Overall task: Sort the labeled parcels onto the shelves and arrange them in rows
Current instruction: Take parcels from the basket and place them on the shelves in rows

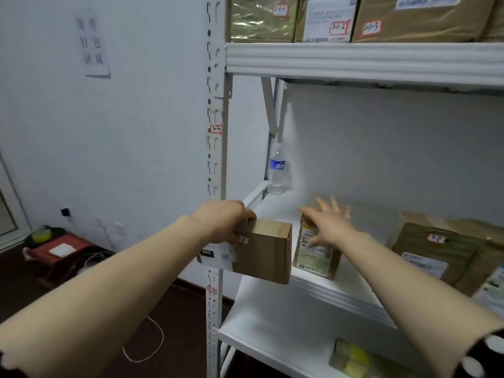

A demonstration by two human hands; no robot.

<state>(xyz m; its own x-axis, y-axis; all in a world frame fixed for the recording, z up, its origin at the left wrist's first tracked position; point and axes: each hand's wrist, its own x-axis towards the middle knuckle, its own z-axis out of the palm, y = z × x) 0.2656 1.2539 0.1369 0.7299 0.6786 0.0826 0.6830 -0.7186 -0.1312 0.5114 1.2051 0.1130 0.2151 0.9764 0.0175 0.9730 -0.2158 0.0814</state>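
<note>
My left hand [224,220] grips a small brown cardboard parcel [266,252] by its top left edge, at the front left corner of the middle shelf [327,289]. A white shipping label covers its left face. My right hand [331,226] reaches forward with fingers spread over a small upright parcel [316,255] that stands on the same shelf just right of the held box. Whether the fingers touch it I cannot tell. More labeled parcels [436,252] lie at the right of this shelf.
The top shelf [354,58] carries three brown parcels [338,17] with red-framed labels. A water bottle [277,170] stands at the back left of the middle shelf. The white upright post [215,159] is at left. A lower shelf [272,336] holds a yellowish package [354,358].
</note>
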